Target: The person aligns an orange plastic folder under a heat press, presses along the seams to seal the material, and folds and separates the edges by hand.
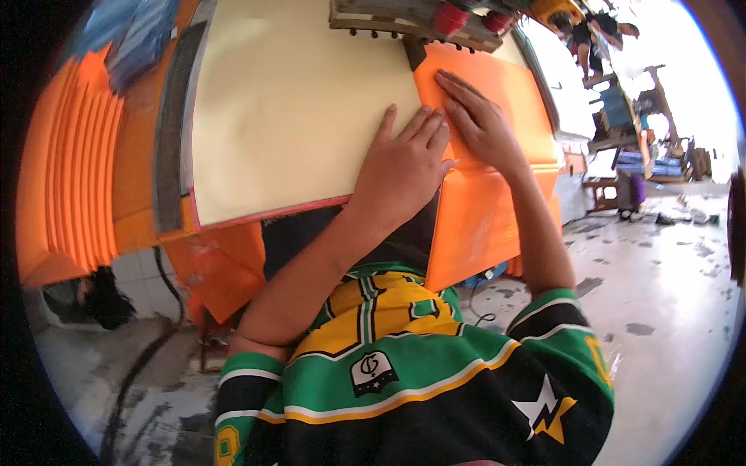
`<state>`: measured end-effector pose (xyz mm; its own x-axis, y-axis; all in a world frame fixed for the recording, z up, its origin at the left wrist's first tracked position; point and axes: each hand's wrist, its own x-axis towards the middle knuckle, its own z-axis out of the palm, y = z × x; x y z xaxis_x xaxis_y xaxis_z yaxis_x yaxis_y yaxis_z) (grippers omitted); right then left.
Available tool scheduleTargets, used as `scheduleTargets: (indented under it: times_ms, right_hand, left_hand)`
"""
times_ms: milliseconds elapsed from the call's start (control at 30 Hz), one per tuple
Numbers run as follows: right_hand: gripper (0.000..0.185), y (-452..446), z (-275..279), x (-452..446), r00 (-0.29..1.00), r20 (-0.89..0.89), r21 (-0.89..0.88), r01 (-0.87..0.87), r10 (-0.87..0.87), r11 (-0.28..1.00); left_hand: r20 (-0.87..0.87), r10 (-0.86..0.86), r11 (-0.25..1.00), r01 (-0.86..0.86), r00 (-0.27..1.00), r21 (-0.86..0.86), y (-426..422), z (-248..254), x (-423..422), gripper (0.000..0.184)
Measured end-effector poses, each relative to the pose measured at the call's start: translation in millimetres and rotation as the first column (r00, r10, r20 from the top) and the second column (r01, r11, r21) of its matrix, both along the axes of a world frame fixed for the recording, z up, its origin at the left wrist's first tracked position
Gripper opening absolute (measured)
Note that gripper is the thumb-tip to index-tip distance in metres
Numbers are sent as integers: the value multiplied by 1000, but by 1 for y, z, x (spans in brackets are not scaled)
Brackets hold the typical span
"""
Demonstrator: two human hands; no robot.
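Cream tabletop point(287, 101) bears one orange sheet point(505, 85) (two hands point(402, 172) point(488, 133) atop).

Worktable point(137, 175) | cream panel point(287, 109), centre | creased orange sheet point(509, 85), right, overhanging front edge | orange stack point(70, 171), left

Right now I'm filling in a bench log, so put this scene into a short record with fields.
Left hand: palm down, at the cream surface's right edge
Right hand: palm down on the orange sheet
Orange sheet: creased across, near part extending toward the wearer
Far left: layered orange stack
Background: another person, upper right
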<state>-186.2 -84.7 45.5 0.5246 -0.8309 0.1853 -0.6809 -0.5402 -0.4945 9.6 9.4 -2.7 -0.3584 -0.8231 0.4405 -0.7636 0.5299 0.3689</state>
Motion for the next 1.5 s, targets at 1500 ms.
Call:
scheduleTargets:
  times_ms: [1500]
  right_hand:
    - [39, 33, -29, -17, 987, 127, -304, -52, 95, 951]
  left_hand:
    - [-44, -143, 989, 144, 989, 30, 13, 29, 13, 36]
